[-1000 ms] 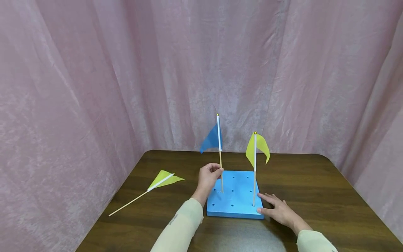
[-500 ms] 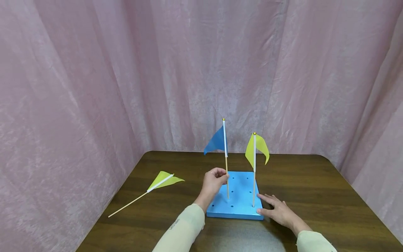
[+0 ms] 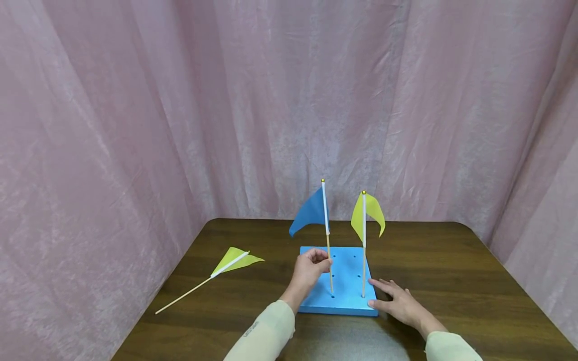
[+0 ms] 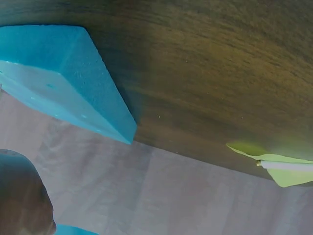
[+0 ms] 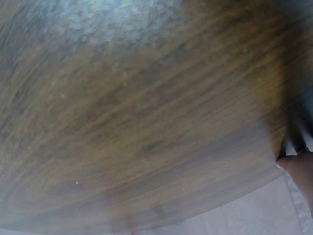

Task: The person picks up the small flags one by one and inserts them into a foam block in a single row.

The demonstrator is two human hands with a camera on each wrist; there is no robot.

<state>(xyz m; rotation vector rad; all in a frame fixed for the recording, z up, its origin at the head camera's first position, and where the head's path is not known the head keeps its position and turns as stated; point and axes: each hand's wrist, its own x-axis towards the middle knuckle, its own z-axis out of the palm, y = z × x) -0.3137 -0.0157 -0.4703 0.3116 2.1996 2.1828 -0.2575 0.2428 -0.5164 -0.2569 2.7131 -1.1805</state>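
In the head view my left hand (image 3: 308,273) pinches the thin wooden stick of a blue pennant flag (image 3: 310,213) between thumb and fingers. The stick stands nearly upright, its lower tip right at the front middle hole of a blue foam board (image 3: 345,286). My right hand (image 3: 399,301) lies with spread fingers against the board's right edge, thumb near the front corner. A yellow pennant flag (image 3: 364,220) stands upright in the front right hole, close to that hand. The left wrist view catches part of the left hand (image 4: 24,196) and a corner of the board (image 4: 83,88).
A second yellow flag (image 3: 230,263) lies on the brown wooden table (image 3: 433,260) left of the board, its stick pointing toward the front left. Several holes dot the board. Pink curtains (image 3: 289,100) hang behind the table and along both sides.
My left hand has carried the blue flag toward me and slightly right, lowering it from the board's middle-left area to the front middle hole. The right hand stays against the board.
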